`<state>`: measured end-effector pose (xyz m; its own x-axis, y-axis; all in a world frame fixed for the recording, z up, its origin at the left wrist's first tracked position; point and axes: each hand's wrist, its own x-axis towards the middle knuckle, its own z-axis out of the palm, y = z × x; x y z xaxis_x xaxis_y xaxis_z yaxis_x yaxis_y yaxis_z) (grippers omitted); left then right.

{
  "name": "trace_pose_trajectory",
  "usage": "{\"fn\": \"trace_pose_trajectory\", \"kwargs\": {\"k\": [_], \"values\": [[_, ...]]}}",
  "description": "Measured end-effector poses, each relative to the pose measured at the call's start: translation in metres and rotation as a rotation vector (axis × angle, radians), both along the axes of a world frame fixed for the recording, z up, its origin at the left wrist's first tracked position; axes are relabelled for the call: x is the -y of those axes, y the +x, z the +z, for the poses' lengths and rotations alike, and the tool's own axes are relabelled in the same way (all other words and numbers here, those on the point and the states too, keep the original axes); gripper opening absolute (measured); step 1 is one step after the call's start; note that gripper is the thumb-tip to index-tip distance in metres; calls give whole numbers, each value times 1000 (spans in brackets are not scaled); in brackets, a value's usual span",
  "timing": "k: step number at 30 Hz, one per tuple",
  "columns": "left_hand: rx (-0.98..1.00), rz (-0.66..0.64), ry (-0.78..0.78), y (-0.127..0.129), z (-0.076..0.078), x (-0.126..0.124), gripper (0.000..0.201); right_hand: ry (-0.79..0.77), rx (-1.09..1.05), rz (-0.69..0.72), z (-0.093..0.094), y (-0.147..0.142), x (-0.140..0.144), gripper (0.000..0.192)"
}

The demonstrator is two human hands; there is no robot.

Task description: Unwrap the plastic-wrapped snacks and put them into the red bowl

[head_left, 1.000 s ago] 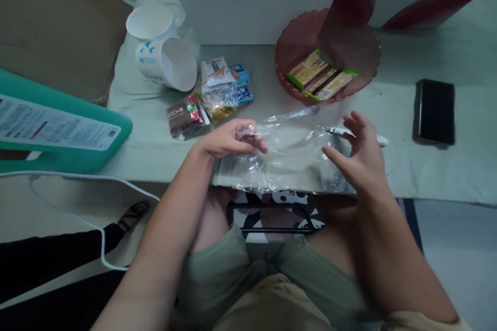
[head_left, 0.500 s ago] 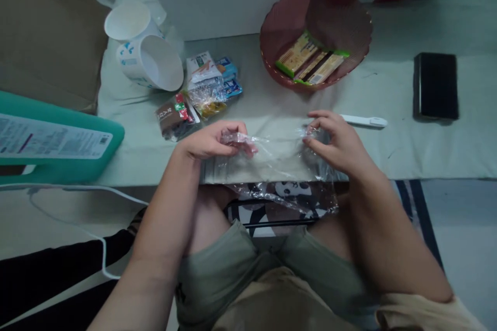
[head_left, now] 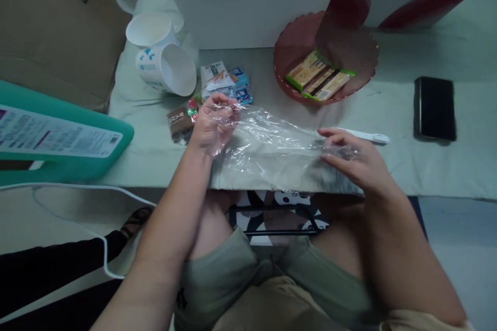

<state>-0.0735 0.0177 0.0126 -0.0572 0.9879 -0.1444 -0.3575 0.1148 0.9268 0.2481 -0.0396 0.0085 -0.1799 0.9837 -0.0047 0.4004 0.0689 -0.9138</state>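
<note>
A clear plastic bag is stretched between my two hands above the front of the table. My left hand is closed round one end of it, beside several small snack packets. My right hand grips the other end between thumb and fingers, just in front of a white plastic stick-like tool. Close to my left hand lie a brown packet, a white snack packet and blue packets. The bag looks flat, and I see nothing inside it.
A reddish scalloped bowl holds several wrapped bars. White paper tubs stand at the left, near a green container. A black box-like object lies at the right. A large white and red carton stands behind.
My left hand has lifted forward with its end of the bag, towards the snack packets. The bag's lower part has come up from below the table edge and is now stretched over the tabletop.
</note>
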Motion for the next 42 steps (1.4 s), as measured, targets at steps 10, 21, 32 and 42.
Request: {"fn": "trace_pose_trajectory", "kwargs": {"k": [10, 21, 32, 42], "values": [[-425, -341, -140, -12, -3, 13, 27, 7, -136, -282, 0, 7, 6, 25], [-90, -224, -85, -17, 1, 3, 9, 164, -434, -425, 8, -5, -1, 29], [-129, -189, -142, -12, 4, 11, 22, 100, -493, -527, 8, -11, 0, 22], [-60, -164, -60, -10, 6, 8, 4, 109, -480, -607, 7, -4, -6, 11]]}}
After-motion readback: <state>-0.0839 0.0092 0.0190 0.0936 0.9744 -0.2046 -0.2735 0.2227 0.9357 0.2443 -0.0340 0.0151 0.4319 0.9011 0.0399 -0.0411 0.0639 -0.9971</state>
